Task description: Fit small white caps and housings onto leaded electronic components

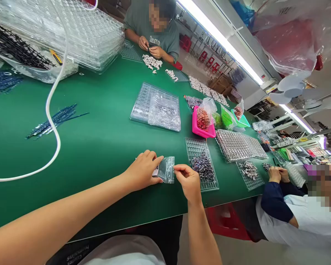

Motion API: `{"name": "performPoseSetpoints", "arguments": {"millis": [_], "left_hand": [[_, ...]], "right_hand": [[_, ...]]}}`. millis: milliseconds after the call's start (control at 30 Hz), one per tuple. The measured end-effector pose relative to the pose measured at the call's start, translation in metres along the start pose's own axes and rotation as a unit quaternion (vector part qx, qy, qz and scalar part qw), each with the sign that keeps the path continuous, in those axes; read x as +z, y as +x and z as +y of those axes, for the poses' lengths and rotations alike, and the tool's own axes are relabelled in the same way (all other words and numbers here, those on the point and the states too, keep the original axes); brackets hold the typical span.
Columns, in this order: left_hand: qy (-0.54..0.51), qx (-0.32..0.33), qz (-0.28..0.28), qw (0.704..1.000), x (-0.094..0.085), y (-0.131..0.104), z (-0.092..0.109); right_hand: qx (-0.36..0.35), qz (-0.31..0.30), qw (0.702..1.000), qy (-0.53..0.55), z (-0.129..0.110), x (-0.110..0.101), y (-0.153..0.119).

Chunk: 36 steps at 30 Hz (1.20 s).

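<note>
A small clear zip bag point(167, 170) lies between my hands on the green table, near its front edge. My left hand point(145, 171) presses on the bag's left part, its fingers over a white label point(155, 171) with dark marks. At the bag's right edge, my right hand point(189, 182) pinches the plastic between thumb and forefinger. Just beyond my right hand sits a clear tray point(212, 162) with a heap of small dark, shiny pieces point(202, 166).
Ahead are stacked clear trays point(140, 103) and a pink basket point(195, 127) of bagged red pieces. A white cable point(51, 117) and dark blue strips point(55, 121) lie left. One person works across the table, another at the right.
</note>
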<state>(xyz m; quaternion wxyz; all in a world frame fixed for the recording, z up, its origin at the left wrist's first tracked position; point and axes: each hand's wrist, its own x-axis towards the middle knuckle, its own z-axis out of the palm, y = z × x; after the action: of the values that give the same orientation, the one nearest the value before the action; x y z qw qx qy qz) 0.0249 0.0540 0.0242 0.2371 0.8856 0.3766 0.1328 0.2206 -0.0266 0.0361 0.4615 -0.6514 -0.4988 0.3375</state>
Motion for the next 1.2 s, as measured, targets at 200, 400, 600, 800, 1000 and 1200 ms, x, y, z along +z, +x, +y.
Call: {"name": "performPoseSetpoints", "arguments": {"millis": [200, 400, 600, 800, 1000, 1200], "left_hand": [[-0.043, 0.014, 0.025, 0.999, 0.001, 0.000, 0.001], [-0.084, 0.026, 0.051, 0.995, 0.001, 0.000, 0.001], [-0.099, 0.022, 0.059, 0.993, -0.001, 0.000, 0.002], [-0.110, 0.022, 0.064, 0.992, -0.003, 0.000, 0.001], [-0.149, 0.017, 0.090, 0.985, -0.004, 0.001, -0.002], [-0.214, -0.002, 0.138, 0.967, -0.005, 0.001, -0.003]], "right_hand": [[0.030, -0.017, 0.998, 0.043, -0.008, 0.000, 0.006], [0.011, -0.033, 0.999, 0.035, -0.024, 0.004, 0.007], [-0.109, -0.055, 0.988, -0.097, -0.040, 0.002, 0.006], [-0.214, -0.053, 0.962, -0.161, -0.047, 0.001, 0.001], [-0.194, 0.072, 0.967, -0.146, -0.021, -0.012, -0.012], [-0.165, 0.042, 0.954, -0.248, 0.020, -0.022, -0.026]]}}
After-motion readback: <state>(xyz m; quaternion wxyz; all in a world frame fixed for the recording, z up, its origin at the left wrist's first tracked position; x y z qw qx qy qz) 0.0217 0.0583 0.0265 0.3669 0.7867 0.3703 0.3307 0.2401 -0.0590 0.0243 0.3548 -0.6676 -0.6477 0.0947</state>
